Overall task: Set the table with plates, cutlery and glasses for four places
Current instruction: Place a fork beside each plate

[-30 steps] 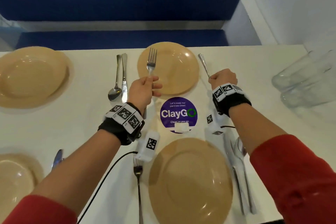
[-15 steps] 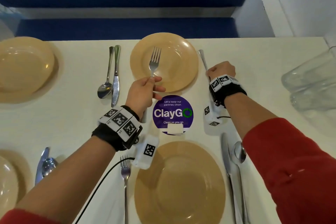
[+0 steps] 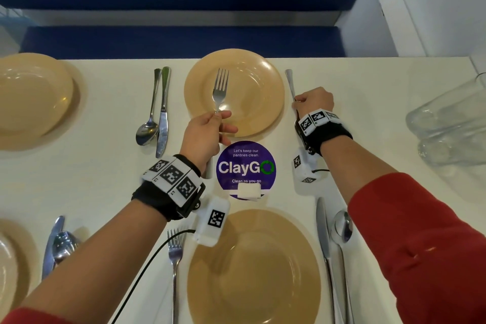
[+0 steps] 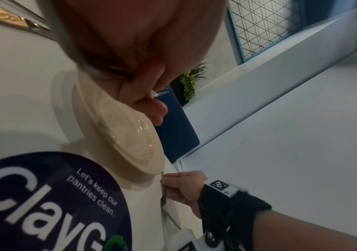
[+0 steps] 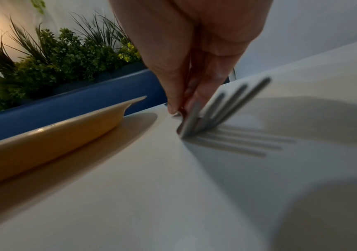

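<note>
My left hand pinches a fork by its neck and holds it over the far tan plate, tines pointing away from me. Just right of that plate, my right hand grips a second fork, its handle pointing at the far edge. In the right wrist view this fork's tines touch the white tabletop beside the plate's rim. The left wrist view shows the same plate and my right hand beyond it.
Left of the far plate lie a spoon and a knife. The near plate has a fork, knife and spoon. Two more plates are at the left, glasses at the right, a ClayGo sticker mid-table.
The head view has shifted, so more of the near setting shows. My left hand's fork has drifted slightly towards the far plate's middle. My right hand stays beside that plate with its fork.
</note>
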`<state>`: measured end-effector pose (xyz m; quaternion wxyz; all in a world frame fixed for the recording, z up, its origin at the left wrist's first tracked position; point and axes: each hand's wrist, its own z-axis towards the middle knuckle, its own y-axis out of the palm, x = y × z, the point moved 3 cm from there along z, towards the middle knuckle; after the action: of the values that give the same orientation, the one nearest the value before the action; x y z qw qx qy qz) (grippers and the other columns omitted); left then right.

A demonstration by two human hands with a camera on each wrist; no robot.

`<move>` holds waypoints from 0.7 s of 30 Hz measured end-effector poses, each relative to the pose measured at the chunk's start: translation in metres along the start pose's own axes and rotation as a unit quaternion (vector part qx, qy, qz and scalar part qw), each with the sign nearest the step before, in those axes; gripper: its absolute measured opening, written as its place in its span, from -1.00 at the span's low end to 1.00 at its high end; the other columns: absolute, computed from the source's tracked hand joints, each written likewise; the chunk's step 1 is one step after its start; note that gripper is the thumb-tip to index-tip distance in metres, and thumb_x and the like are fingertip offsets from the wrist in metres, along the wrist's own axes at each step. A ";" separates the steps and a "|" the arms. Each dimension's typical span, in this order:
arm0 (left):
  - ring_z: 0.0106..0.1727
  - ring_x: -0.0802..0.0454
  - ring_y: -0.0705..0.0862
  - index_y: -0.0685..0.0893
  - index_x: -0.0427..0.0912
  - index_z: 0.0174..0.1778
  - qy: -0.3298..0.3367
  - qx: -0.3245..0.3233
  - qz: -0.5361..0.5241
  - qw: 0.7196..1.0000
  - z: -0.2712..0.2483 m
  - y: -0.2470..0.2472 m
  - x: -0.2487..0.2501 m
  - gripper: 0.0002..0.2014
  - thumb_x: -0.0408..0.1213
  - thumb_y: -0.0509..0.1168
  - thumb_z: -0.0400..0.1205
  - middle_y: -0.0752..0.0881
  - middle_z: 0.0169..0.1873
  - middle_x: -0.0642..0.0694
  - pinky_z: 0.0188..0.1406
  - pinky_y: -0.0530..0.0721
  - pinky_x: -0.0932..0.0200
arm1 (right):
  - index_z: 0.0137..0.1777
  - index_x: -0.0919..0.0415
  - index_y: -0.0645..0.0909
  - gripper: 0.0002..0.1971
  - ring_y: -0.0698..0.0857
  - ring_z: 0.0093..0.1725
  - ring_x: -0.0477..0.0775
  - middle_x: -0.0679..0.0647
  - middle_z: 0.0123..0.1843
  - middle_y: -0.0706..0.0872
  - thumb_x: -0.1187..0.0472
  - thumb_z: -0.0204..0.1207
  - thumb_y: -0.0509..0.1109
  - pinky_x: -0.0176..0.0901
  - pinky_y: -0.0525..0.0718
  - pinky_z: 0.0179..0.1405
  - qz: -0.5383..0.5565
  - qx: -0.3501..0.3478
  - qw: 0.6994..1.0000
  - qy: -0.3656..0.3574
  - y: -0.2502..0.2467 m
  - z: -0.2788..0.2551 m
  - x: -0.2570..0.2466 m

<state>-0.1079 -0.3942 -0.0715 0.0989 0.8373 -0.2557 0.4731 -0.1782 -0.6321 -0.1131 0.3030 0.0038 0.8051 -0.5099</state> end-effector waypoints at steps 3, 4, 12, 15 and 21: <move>-0.58 0.21 0.48 0.61 -0.19 0.22 0.002 0.000 0.002 1.000 -0.001 -0.003 0.000 -0.71 -0.36 0.03 0.72 0.73 -0.31 -0.03 -0.71 0.35 0.41 | 0.25 0.26 0.68 -0.69 0.71 0.19 0.18 0.20 0.21 0.75 0.21 0.52 0.41 -0.17 0.59 0.22 -0.007 0.035 0.999 -0.023 -0.005 -0.007 -0.004; -0.55 0.20 0.48 0.59 -0.18 0.27 0.006 -0.003 0.001 1.000 -0.002 -0.006 0.001 -0.69 -0.39 0.02 0.70 0.73 -0.29 -0.03 -0.70 0.38 0.41 | 0.27 0.24 0.68 -0.68 0.71 0.18 0.18 0.19 0.21 0.73 0.21 0.54 0.40 -0.13 0.59 0.24 -0.004 0.061 0.997 -0.054 -0.008 -0.012 -0.010; -0.48 0.13 0.46 0.30 -0.16 0.21 0.079 0.037 0.076 0.993 -0.008 -0.033 0.010 -0.82 -0.42 0.01 0.72 0.74 -0.10 0.03 -0.59 0.41 0.38 | 0.16 0.23 0.73 -0.71 0.64 0.07 0.14 0.19 0.07 0.68 0.37 0.45 0.38 -0.31 0.50 0.11 0.042 0.003 0.903 -0.429 0.010 -0.100 -0.113; -0.46 0.13 0.55 0.41 -0.13 0.05 0.079 0.055 0.137 0.986 -0.007 -0.054 0.010 -0.89 -0.34 0.19 0.65 0.76 -0.12 -0.03 -0.62 0.45 0.33 | 0.14 0.27 0.75 -0.70 0.60 0.17 0.24 0.19 0.04 0.73 0.42 0.41 0.39 -0.12 0.48 0.20 -0.061 -0.044 0.842 -0.535 0.038 -0.133 -0.144; -0.47 -0.02 0.66 0.36 -0.16 0.02 0.125 0.084 0.252 0.956 -0.014 -0.112 0.008 -0.79 -0.36 0.30 0.62 0.73 -0.10 -0.20 -0.64 0.64 0.24 | 0.18 0.24 0.73 -0.73 0.54 0.25 0.23 0.13 0.11 0.76 0.27 0.50 0.41 -0.01 0.56 0.18 -0.181 -0.084 0.814 -0.545 0.072 -0.164 -0.179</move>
<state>-0.0570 -0.2960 -0.0487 -0.0637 0.6852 -0.4034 0.6030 -0.0890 -0.4081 -0.0357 0.5935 -0.4461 0.5337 -0.4049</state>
